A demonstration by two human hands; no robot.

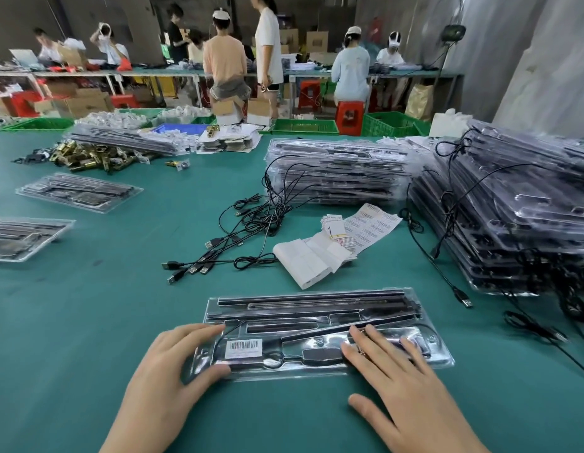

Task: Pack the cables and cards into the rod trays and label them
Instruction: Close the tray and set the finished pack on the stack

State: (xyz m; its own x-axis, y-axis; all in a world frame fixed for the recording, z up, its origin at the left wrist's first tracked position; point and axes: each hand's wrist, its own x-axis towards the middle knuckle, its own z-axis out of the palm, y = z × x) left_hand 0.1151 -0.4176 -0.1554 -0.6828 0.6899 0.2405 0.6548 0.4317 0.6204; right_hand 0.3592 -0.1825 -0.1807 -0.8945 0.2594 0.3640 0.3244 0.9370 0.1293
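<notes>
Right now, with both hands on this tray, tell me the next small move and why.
Probably slide the tray aside to make room for the next one. A barcode label is already stuck on it, rods and a thin cable lie inside, and the left hand and right hand rest on top, so it looks finished.

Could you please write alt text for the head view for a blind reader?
The left hand and right hand rest on a clear tray of black rods with a barcode label, on a green table. Loose cables, label sheets and stacked trays lie behind.
</notes>
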